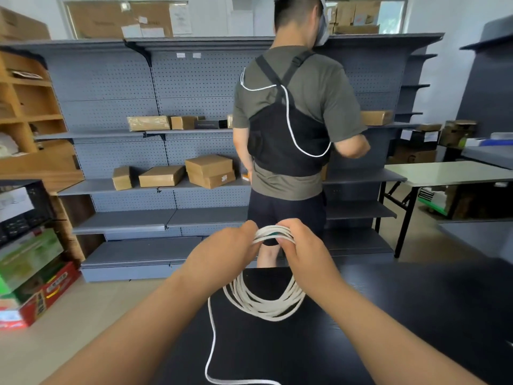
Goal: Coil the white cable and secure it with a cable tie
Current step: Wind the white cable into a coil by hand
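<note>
Between my two sets of fingertips, right at the top of the loop, the white cable (pixel 266 312) is bunched into a tight band of strands. My left hand (pixel 224 252) pinches that band from one side, fingers (pixel 249 232) curled and pressed together over it. My right hand (pixel 304 252) pinches it from the other side, fingers (pixel 286 232) curled round the same strands, and the two sets of tips nearly meet. A small dark-green bit (pixel 273 235) shows among the strands between them, and I can't tell what it is. Below the fingers the coil hangs in several loose rounds over the black table (pixel 402 315). One free tail drops from the left-hand side and trails across the tabletop toward me. Beyond the fingertips a person (pixel 291 120) stands back to me at the grey shelving (pixel 111 87), whose shelves hold closed brown cardboard boxes (pixel 209 170). Far out past my left fingers, red and green cartons (pixel 36 282) sit on the floor, contents hidden.
</note>
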`<state>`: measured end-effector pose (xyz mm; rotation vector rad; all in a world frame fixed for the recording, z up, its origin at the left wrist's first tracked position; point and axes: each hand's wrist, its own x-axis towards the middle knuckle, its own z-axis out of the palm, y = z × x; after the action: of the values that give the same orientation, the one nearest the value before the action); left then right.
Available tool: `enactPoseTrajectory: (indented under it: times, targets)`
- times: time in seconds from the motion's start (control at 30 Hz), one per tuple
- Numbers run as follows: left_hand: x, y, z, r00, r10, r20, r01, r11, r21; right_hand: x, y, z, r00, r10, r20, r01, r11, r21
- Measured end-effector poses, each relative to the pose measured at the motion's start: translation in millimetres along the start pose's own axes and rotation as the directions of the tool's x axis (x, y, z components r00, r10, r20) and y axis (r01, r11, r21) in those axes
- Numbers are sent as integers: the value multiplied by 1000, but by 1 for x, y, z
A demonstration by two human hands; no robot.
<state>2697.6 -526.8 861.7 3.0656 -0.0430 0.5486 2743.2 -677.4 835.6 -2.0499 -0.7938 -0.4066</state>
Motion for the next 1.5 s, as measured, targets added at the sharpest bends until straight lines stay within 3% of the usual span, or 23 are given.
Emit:
enactPoseTrajectory:
  times: [0.13, 0.27, 0.5, 0.77, 0.87, 1.07, 1.17, 1.27, 1.5]
  targets:
    - [-13, -4, 19, 997, -75, 9, 73, 939, -336, -3, 0, 4, 997, 44, -67, -43, 999, 17]
    - [-17, 3, 30, 984, -162, 71, 169, 741, -650, -8, 2, 7, 982, 122, -143, -115, 992, 53]
    - [-22, 11, 36, 959, -204, 194, 271, 475, -837, -9, 11, 1, 904, 351, -245, -286, 921, 265]
    - [-16, 14, 49, 976, -177, 126, 217, 758, -616, -21, 24, 2, 894, 420, -158, -366, 886, 284]
    - [-12, 11, 45, 984, -146, 103, 178, 856, -485, -22, 28, -2, 929, 363, -70, -349, 924, 159]
    - [-8, 12, 33, 981, -47, 186, 109, 934, -339, -23, 32, -7, 970, 198, 138, -184, 977, -108]
    - [-7, 15, 32, 980, 9, 198, 48, 959, -278, -25, 31, 1, 980, 133, 150, -108, 981, -162]
    - [-8, 12, 35, 978, 31, 205, 32, 955, -296, -23, 33, 3, 978, 153, 144, -127, 975, -180]
    - [-14, 2, 52, 982, -27, 188, 135, 797, -589, -22, 31, 1, 987, 135, 84, -121, 980, -158]
